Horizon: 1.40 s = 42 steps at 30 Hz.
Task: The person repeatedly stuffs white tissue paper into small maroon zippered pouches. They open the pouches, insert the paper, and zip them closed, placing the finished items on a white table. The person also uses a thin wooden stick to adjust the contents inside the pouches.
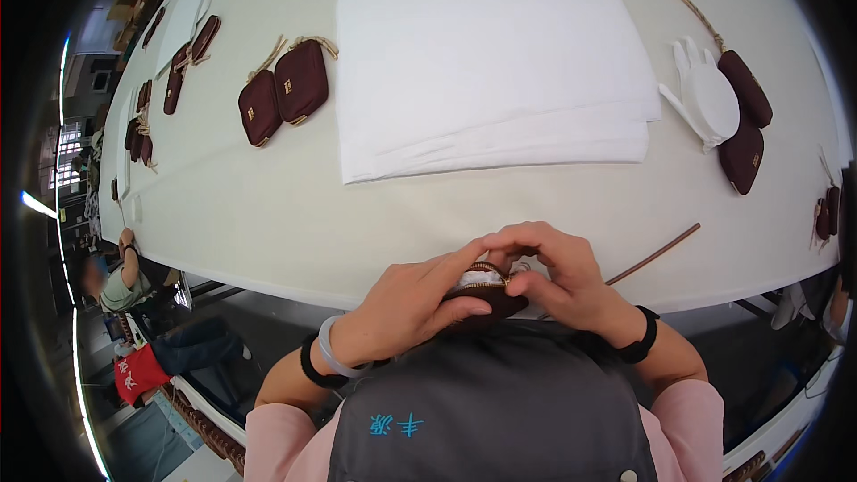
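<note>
At the table's front edge, close to my apron, both hands hold a small dark maroon zip pouch (503,298). Its gold-toothed zipper is partly undone, and white filling (477,278) shows in the gap. My left hand (415,301) wraps the pouch's left side, thumb across the front. The thumb and fingers of my right hand (566,274) pinch the zipper's right end, around the slider. The pouch's underside is hidden by my fingers. A thin brown rod or strap (659,251) lies on the table, reaching out from behind my right wrist.
A large white sheet stack (495,67) covers the middle of the cream table (281,214). Two maroon pouches (301,84) with cord straps lie left of it. More pouches (744,90) lie right, beside a white glove (703,94). Other people (127,281) are at the far left.
</note>
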Each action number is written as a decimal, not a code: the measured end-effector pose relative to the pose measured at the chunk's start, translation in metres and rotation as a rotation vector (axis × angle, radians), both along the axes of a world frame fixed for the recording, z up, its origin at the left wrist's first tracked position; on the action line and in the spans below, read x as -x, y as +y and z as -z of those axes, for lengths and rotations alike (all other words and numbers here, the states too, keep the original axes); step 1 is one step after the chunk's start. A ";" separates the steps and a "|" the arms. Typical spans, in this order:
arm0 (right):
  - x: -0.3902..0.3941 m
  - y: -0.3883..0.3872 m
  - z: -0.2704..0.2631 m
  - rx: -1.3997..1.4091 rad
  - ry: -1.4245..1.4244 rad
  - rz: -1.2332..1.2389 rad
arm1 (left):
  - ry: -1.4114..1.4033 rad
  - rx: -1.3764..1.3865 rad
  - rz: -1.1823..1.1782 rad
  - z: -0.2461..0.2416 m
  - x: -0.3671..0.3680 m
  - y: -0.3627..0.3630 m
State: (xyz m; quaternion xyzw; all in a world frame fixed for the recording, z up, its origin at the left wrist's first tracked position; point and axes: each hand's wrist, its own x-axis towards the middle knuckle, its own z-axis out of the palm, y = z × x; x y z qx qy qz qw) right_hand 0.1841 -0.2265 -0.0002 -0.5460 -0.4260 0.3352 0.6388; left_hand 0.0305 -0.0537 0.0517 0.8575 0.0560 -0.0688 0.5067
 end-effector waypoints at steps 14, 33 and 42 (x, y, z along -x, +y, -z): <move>-0.030 0.005 -0.038 -0.176 -0.780 -0.142 | -0.074 0.184 0.033 0.002 0.001 0.012; -0.036 0.040 -0.063 -0.071 -0.541 -0.417 | 0.101 0.430 0.054 -0.002 -0.003 0.001; -0.009 0.017 -0.056 -0.292 -0.607 -0.121 | -0.084 0.897 -0.249 0.002 0.027 0.017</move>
